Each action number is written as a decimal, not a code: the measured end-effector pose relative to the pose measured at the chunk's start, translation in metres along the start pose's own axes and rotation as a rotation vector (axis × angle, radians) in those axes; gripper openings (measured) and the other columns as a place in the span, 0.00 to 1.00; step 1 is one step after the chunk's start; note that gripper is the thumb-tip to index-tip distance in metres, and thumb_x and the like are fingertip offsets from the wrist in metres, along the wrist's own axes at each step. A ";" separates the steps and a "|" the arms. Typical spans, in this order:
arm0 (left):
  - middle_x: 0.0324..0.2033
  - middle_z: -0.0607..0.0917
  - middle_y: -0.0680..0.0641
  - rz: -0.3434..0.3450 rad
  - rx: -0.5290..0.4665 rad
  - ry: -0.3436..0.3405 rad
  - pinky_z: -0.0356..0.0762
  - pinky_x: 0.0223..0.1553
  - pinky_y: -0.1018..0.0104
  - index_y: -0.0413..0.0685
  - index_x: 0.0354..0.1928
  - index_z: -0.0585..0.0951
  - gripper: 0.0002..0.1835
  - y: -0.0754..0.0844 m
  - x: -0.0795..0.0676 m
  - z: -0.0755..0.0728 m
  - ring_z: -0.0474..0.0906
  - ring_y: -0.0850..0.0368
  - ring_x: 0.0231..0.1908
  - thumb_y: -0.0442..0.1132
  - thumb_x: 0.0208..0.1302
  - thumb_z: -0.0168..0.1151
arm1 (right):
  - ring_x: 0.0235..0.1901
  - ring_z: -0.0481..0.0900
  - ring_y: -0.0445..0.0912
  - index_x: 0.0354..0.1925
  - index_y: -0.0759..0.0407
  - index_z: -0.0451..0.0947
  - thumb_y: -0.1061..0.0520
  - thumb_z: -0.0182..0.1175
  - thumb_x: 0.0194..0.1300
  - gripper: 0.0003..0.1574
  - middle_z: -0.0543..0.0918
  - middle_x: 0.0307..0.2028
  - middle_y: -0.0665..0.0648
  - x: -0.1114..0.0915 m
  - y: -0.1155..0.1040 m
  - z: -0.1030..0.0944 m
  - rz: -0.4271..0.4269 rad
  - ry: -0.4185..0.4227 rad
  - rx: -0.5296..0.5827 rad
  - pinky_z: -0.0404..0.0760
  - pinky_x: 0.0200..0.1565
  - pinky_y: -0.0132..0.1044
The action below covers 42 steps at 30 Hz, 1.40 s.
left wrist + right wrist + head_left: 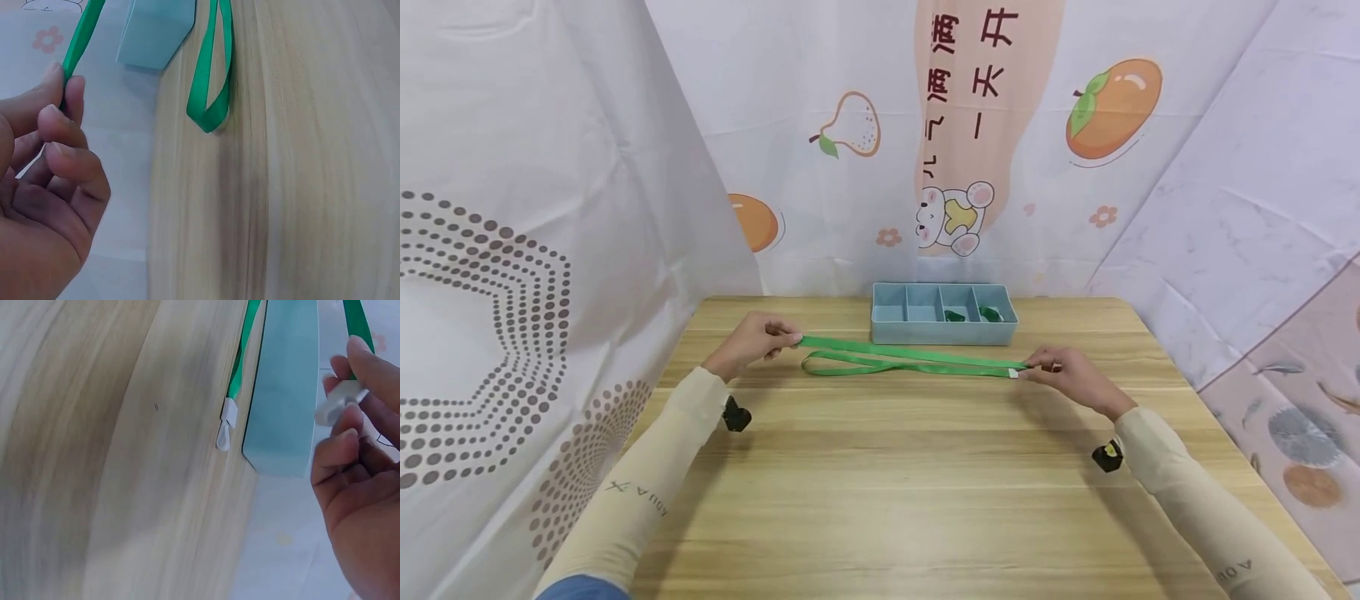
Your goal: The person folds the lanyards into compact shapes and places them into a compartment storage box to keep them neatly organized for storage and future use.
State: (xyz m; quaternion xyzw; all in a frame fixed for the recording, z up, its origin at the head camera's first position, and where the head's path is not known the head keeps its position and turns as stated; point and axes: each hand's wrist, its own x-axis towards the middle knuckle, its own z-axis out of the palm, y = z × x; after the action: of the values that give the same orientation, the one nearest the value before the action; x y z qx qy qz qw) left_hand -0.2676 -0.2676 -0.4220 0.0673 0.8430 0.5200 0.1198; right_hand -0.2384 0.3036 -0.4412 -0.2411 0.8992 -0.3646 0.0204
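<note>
Between my two hands a green lanyard [910,352] is stretched out straight, raised over the table. My left hand [758,340] pinches one end of it between thumb and index finger, its other fingers curled loosely. At the opposite end my right hand [1071,379] pinches the strap beside its white plastic clip [340,403]. A second green lanyard [209,81] lies on the table just nearer to me. Its loop is on the left, and its white clip [226,422] lies on the right, close to my right hand.
Behind the lanyards stands a light blue divided box [943,333] at the table's back edge. Small green pieces [990,314] lie in its two right compartments; the two left ones hold nothing. The wooden table [917,492] stretches toward me, with a printed curtain [850,217] behind it.
</note>
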 end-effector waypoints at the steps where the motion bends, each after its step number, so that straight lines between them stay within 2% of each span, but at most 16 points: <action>1: 0.43 0.85 0.34 -0.011 0.006 -0.014 0.74 0.30 0.60 0.42 0.49 0.87 0.14 0.000 -0.001 0.000 0.70 0.57 0.25 0.45 0.72 0.67 | 0.34 0.75 0.43 0.46 0.57 0.89 0.54 0.69 0.70 0.11 0.86 0.40 0.51 0.000 0.000 -0.001 -0.015 0.017 -0.019 0.74 0.35 0.33; 5: 0.36 0.83 0.41 -0.046 0.051 -0.103 0.73 0.32 0.58 0.40 0.46 0.86 0.13 -0.002 -0.004 0.001 0.69 0.56 0.26 0.44 0.70 0.69 | 0.27 0.71 0.42 0.49 0.58 0.89 0.59 0.71 0.67 0.12 0.87 0.37 0.50 0.002 -0.001 -0.004 -0.098 0.119 -0.106 0.70 0.28 0.32; 7: 0.32 0.81 0.44 -0.056 0.080 -0.170 0.72 0.31 0.58 0.38 0.43 0.86 0.13 -0.003 -0.007 0.002 0.68 0.55 0.27 0.43 0.70 0.70 | 0.24 0.68 0.41 0.48 0.56 0.89 0.61 0.72 0.65 0.12 0.85 0.32 0.48 0.004 -0.003 -0.007 -0.137 0.187 -0.144 0.67 0.26 0.32; 12: 0.32 0.85 0.44 -0.060 0.151 -0.352 0.70 0.28 0.62 0.40 0.40 0.86 0.09 -0.008 -0.011 0.010 0.68 0.56 0.24 0.40 0.67 0.72 | 0.20 0.66 0.39 0.42 0.53 0.89 0.64 0.75 0.61 0.11 0.77 0.23 0.45 0.014 -0.020 -0.016 -0.216 0.348 -0.214 0.64 0.24 0.30; 14: 0.33 0.86 0.43 -0.054 0.180 -0.419 0.70 0.27 0.63 0.40 0.39 0.85 0.08 -0.009 -0.012 0.016 0.69 0.58 0.23 0.39 0.67 0.72 | 0.21 0.67 0.39 0.41 0.53 0.89 0.65 0.75 0.60 0.11 0.79 0.24 0.45 0.020 -0.030 -0.020 -0.243 0.393 -0.230 0.64 0.24 0.29; 17: 0.30 0.85 0.45 -0.043 0.220 -0.499 0.67 0.26 0.64 0.40 0.39 0.84 0.08 -0.007 -0.013 0.028 0.69 0.59 0.23 0.37 0.66 0.72 | 0.23 0.71 0.39 0.43 0.54 0.89 0.66 0.74 0.61 0.12 0.81 0.28 0.47 0.029 -0.050 -0.027 -0.277 0.432 -0.222 0.68 0.27 0.26; 20: 0.29 0.84 0.48 -0.015 0.260 -0.540 0.67 0.27 0.65 0.40 0.41 0.84 0.09 -0.002 -0.014 0.043 0.70 0.59 0.25 0.37 0.65 0.73 | 0.27 0.76 0.39 0.44 0.55 0.89 0.67 0.74 0.61 0.13 0.84 0.32 0.48 0.038 -0.071 -0.032 -0.323 0.453 -0.214 0.73 0.31 0.23; 23: 0.33 0.84 0.48 0.026 0.289 -0.541 0.73 0.31 0.60 0.42 0.44 0.84 0.09 0.005 -0.010 0.057 0.75 0.53 0.30 0.38 0.67 0.72 | 0.29 0.79 0.39 0.45 0.56 0.88 0.68 0.74 0.60 0.15 0.87 0.38 0.50 0.048 -0.090 -0.036 -0.388 0.451 -0.194 0.76 0.33 0.22; 26: 0.39 0.85 0.45 0.077 0.272 -0.522 0.80 0.38 0.49 0.40 0.47 0.84 0.10 0.017 -0.003 0.068 0.81 0.42 0.36 0.38 0.70 0.68 | 0.33 0.80 0.39 0.45 0.57 0.88 0.70 0.73 0.60 0.15 0.88 0.42 0.51 0.057 -0.107 -0.037 -0.450 0.439 -0.175 0.78 0.34 0.22; 28: 0.42 0.85 0.43 0.115 0.247 -0.492 0.80 0.42 0.42 0.38 0.50 0.83 0.11 0.026 0.004 0.075 0.81 0.38 0.39 0.38 0.73 0.66 | 0.35 0.81 0.39 0.45 0.57 0.88 0.70 0.73 0.60 0.16 0.88 0.44 0.52 0.062 -0.115 -0.037 -0.486 0.430 -0.165 0.78 0.35 0.23; 31: 0.48 0.86 0.43 0.185 0.204 -0.426 0.80 0.42 0.41 0.42 0.54 0.84 0.14 0.040 0.016 0.087 0.80 0.36 0.39 0.42 0.75 0.64 | 0.36 0.81 0.39 0.45 0.57 0.88 0.71 0.72 0.61 0.16 0.88 0.44 0.52 0.068 -0.125 -0.037 -0.518 0.420 -0.148 0.79 0.36 0.24; 35: 0.51 0.86 0.45 0.271 0.169 -0.335 0.78 0.35 0.49 0.56 0.58 0.86 0.15 0.067 0.030 0.106 0.78 0.34 0.34 0.49 0.75 0.63 | 0.37 0.82 0.39 0.46 0.57 0.88 0.72 0.72 0.61 0.16 0.89 0.44 0.52 0.075 -0.135 -0.037 -0.532 0.423 -0.128 0.80 0.36 0.25; 40: 0.38 0.87 0.47 0.395 0.125 -0.266 0.69 0.26 0.62 0.60 0.60 0.86 0.17 0.101 0.038 0.129 0.76 0.37 0.30 0.51 0.76 0.60 | 0.36 0.84 0.40 0.46 0.58 0.89 0.71 0.72 0.60 0.16 0.89 0.43 0.52 0.084 -0.147 -0.037 -0.572 0.435 -0.108 0.81 0.37 0.25; 42: 0.31 0.85 0.45 0.456 0.118 -0.238 0.68 0.25 0.64 0.60 0.60 0.86 0.17 0.112 0.041 0.136 0.76 0.39 0.28 0.51 0.76 0.60 | 0.36 0.84 0.40 0.45 0.58 0.89 0.71 0.72 0.60 0.16 0.89 0.42 0.52 0.087 -0.151 -0.039 -0.591 0.445 -0.107 0.81 0.37 0.24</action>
State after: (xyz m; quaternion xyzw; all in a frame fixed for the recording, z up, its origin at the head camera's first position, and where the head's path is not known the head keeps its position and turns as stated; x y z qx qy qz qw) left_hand -0.2712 -0.0898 -0.3858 0.3233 0.8148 0.4720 0.0938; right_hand -0.2604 0.1963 -0.3000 -0.4057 0.7909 -0.3509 -0.2943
